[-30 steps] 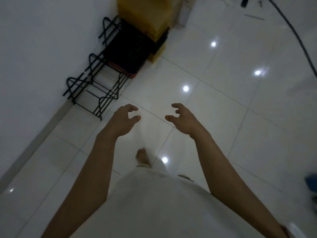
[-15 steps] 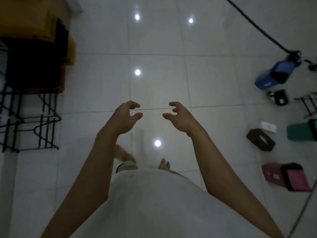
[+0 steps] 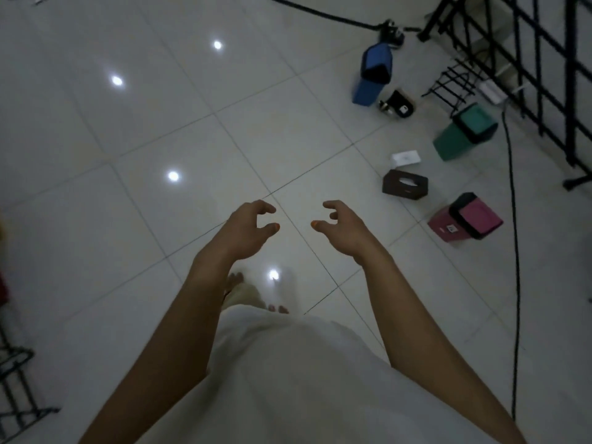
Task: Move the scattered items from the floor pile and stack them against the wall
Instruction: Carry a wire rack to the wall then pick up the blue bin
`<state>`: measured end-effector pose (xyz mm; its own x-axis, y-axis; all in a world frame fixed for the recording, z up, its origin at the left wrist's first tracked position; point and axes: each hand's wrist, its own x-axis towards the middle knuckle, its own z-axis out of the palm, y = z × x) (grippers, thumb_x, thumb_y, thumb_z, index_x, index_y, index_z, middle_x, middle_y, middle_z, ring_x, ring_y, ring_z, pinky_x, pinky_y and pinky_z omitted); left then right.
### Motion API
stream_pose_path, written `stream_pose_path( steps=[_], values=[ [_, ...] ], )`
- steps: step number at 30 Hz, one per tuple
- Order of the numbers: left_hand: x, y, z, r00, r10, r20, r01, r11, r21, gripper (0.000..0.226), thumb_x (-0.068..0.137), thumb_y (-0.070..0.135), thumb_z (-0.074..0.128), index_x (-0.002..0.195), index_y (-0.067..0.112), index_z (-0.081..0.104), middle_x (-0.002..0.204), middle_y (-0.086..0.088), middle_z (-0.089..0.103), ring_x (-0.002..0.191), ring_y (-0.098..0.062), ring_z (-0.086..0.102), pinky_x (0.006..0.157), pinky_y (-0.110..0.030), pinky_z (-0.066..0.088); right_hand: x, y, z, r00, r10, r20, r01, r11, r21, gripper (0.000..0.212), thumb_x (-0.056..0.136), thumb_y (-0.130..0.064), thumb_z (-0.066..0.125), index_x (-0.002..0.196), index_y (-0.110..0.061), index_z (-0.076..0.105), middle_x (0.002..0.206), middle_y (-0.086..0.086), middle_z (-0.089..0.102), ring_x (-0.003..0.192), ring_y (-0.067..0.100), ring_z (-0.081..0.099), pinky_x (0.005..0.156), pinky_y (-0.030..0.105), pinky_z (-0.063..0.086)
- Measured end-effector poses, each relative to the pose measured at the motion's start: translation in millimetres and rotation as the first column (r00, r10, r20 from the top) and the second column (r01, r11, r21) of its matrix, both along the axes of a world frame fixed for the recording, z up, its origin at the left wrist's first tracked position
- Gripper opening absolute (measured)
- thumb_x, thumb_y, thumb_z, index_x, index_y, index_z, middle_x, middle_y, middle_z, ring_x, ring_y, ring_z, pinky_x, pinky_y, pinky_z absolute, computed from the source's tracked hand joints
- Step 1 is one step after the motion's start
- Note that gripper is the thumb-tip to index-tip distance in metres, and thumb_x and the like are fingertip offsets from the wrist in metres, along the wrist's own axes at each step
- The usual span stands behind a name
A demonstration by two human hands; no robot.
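Note:
My left hand [image 3: 248, 230] and my right hand [image 3: 341, 227] are held out over the white tiled floor, fingers curled and apart, holding nothing. Scattered items lie on the floor ahead to the right: a pink bin [image 3: 464, 222] on its side, a dark brown tissue box [image 3: 405, 184], a small white box [image 3: 406, 158], a green bin [image 3: 463, 133] on its side, a blue bin [image 3: 373, 75] on its side and a small black object [image 3: 398, 104]. All of them are well beyond my right hand.
A black metal grid frame [image 3: 538, 59] stands at the upper right, with a small black wire rack [image 3: 450, 86] on the floor before it. A black cable [image 3: 515, 251] runs down the right side. Another black wire rack [image 3: 16, 389] sits at the lower left. My bare feet [image 3: 235, 282] show below.
The view has swung right, away from the wall and the stacked crates. The scattered bins and boxes have come closer and further into view. Both hands keep the same empty, curled pose.

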<state>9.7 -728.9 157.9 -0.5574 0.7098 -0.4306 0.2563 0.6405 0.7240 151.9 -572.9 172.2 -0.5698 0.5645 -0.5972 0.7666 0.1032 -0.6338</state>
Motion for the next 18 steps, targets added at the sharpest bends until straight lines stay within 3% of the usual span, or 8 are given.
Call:
stream_pose_path(
  steps=[7,18],
  values=[
    [-20,76,-9,0.981,-0.192,0.004,0.192,0.981,-0.017,0.039,0.092,0.028,0.062,0.129,0.022,0.053,0.136,-0.003,0.049,0.119,-0.013,0.045,0.092,-0.024,0.034,3,44,-14,0.989,-0.141,0.034,0.142,0.989,-0.042,0.063,0.092,-0.034,0.064,0.147,-0.022,0.036,0.146,0.011,0.039,0.130,0.023,0.044,0.105,0.034,0.039],
    [-140,202,-3,0.940,-0.342,-0.002,0.341,0.938,-0.064,0.039,0.093,0.029,0.061,0.131,0.021,0.052,0.138,-0.005,0.048,0.122,-0.021,0.047,0.092,-0.027,0.035,-92,151,-11,0.943,-0.331,-0.025,0.330,0.943,-0.036,0.063,0.093,-0.035,0.063,0.147,-0.022,0.034,0.147,0.010,0.037,0.130,0.023,0.043,0.101,0.030,0.037]
  ],
)
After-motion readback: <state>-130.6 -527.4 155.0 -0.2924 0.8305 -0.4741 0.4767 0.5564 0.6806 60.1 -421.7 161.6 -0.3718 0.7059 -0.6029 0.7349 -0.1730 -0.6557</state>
